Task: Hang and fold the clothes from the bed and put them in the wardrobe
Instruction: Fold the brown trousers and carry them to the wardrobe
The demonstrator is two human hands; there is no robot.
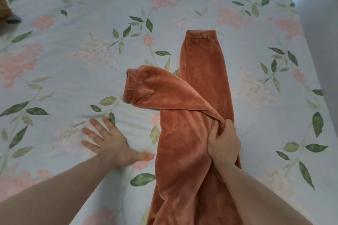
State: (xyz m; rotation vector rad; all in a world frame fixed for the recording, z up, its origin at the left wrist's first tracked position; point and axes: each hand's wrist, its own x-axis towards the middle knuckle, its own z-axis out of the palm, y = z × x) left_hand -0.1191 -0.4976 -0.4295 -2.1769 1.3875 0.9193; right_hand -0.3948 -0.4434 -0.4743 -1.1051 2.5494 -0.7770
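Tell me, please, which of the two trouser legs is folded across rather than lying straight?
The leg with its cuff pointing left, lying across the orange trousers; the other leg runs straight up the bed.

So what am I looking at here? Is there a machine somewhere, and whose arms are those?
No machine: a person wears a camera on the head, so this single picture looks down at their own two arms. Below lies a bed with a floral sheet. On it lies a pair of rust-orange fleece trousers, one leg stretched away and the other folded across toward the left. The right hand grips a bunch of the fabric where that leg folds over. The left hand lies flat with spread fingers on the sheet beside the trousers and holds nothing.
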